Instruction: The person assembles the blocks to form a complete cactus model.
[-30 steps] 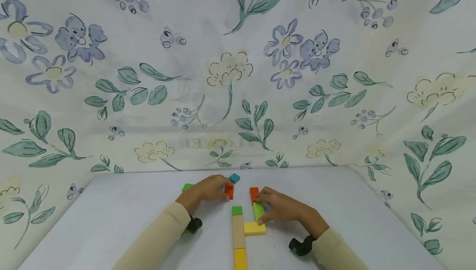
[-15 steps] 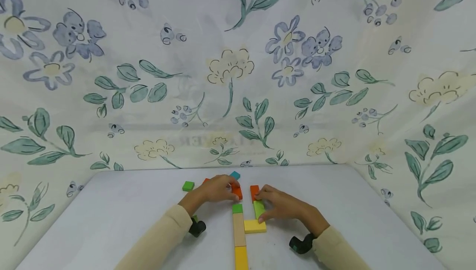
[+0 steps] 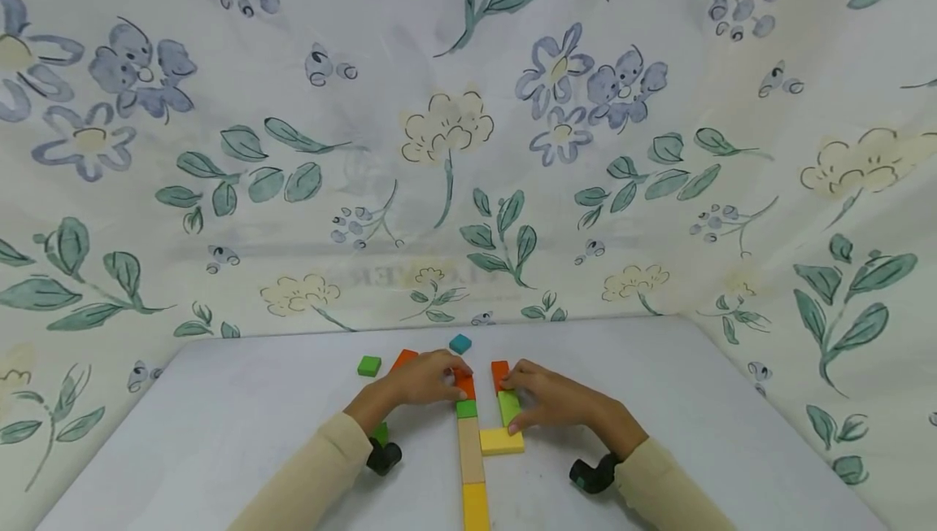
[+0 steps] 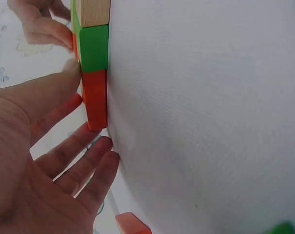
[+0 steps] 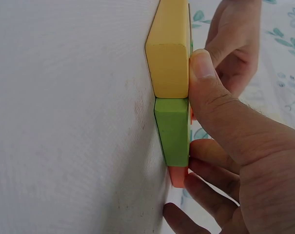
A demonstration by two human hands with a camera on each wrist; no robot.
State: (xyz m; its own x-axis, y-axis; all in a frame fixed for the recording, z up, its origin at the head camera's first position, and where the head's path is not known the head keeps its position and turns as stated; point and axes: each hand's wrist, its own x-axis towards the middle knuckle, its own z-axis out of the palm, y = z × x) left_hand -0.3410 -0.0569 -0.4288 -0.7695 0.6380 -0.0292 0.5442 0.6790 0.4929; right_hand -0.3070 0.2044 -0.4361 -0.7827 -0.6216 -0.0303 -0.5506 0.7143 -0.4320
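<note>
On the white table (image 3: 220, 433), going from the left, a small green square block (image 3: 369, 365) lies alone, with another orange block (image 3: 403, 359) just right of it, half covered by the left hand (image 3: 420, 379). A further green scrap (image 3: 380, 433) shows beside the left wrist, mostly hidden by the sleeve and the black wrist mount, so its shape cannot be read. A teal block (image 3: 459, 343) sits behind the hands, apart from everything else.

The left hand grasps an orange block (image 3: 465, 385), thumb on one long side and fingertips at the far end; the head view hides most of this block, but the left wrist view shows it whole. Its long axis runs away from the person, and its near end butts against the dark green block (image 3: 466, 408) that heads a straight column: a natural wood block (image 3: 471, 450) next, then a yellow block (image 3: 474, 507) cut off by the bottom edge of the head view.

Just right of that column lies a pale yellow block (image 3: 502, 441), its long axis crosswise. Beyond it a lime green block (image 3: 508, 406) points away from the person, and a second orange block (image 3: 500, 373) continues the same line, largely hidden by fingers. The right hand (image 3: 556, 401) pinches this pair, thumb pressed along the lime block and the yellow one's corner, fingers curled on the far side
</note>
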